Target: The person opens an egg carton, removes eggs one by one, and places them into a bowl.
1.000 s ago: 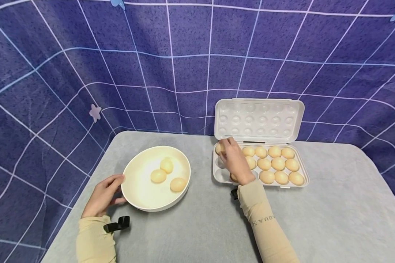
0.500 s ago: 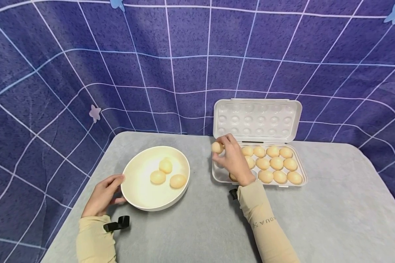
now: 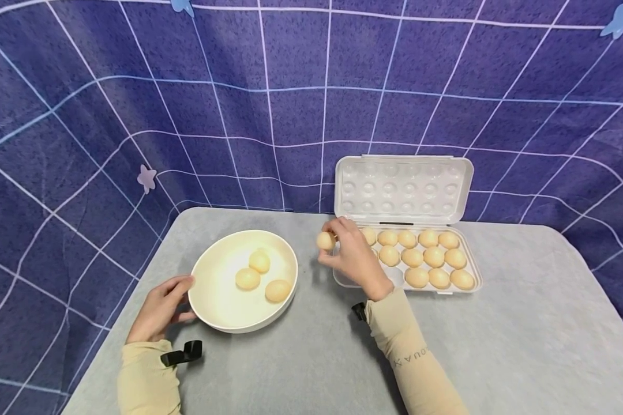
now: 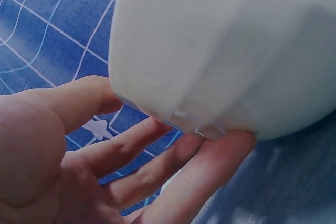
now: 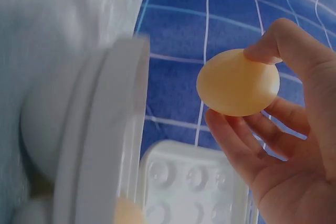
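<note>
My right hand [image 3: 354, 255] pinches a light brown egg [image 3: 325, 241] between thumb and fingertips, just off the left end of the egg carton [image 3: 342, 283]. In the right wrist view the egg [image 5: 237, 83] is held up, with the carton's lid [image 5: 181, 169] below it. My left hand [image 3: 161, 305] holds the left side of a cream-white bowl [image 3: 215, 300], one fingertip at the rim and others lower on the outside. Close up in the left wrist view, several fingertips [image 4: 244, 135] press on the bowl's wall [image 4: 173, 35]. Three eggs [image 3: 247, 279] lie inside the bowl.
The carton's lid [image 3: 405, 187] stands open against a dark blue curtain [image 3: 239, 115] with white grid lines. Several eggs [image 3: 434, 257] sit in the carton's rows. Grey table top [image 3: 285, 369] lies between bowl and carton.
My right hand has lifted the egg from the carton's back left corner and carried it left, toward the bowl. My left hand and the bowl have stayed put.
</note>
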Available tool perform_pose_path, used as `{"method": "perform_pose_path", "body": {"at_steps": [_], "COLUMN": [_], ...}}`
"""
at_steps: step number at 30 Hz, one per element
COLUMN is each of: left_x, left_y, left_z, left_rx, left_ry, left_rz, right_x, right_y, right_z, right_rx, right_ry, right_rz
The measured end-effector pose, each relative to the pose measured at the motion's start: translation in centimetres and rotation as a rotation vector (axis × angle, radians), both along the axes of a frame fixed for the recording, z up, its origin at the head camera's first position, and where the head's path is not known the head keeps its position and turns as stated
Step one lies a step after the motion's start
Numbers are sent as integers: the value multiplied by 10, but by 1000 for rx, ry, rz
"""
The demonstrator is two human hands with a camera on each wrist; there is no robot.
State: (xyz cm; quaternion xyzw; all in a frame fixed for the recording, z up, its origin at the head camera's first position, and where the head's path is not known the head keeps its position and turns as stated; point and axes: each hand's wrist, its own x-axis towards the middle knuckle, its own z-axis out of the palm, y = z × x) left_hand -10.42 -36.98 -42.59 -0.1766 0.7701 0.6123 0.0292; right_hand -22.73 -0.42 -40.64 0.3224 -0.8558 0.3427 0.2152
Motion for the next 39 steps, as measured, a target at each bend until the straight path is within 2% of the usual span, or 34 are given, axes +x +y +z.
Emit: {"method": "perform_pose_path", "body": {"at_steps": [7,14,21,31,33,39], "left_x": [1,3,3,1,0,-2], "left_y": [-3,-4,-4,-1,0,1], "left_z": [2,4,3,3,2,0], "left_rx": [-7,-33,-24,-44,-34,-18], "left_ry": [1,5,5,-12,-11,-3], "left_rz": [3,-5,-4,-8,8,5], "right_x": [11,19,21,22,22,25], "right_y": [-28,-52,-67,-78,-81,-87], "right_z": [11,16,17,11,10,7], "right_rx": [54,112,197,340,378,476], "right_ry": [0,-3,21,-7,-4,15], "right_rz": [100,156,167,197,192,156]}}
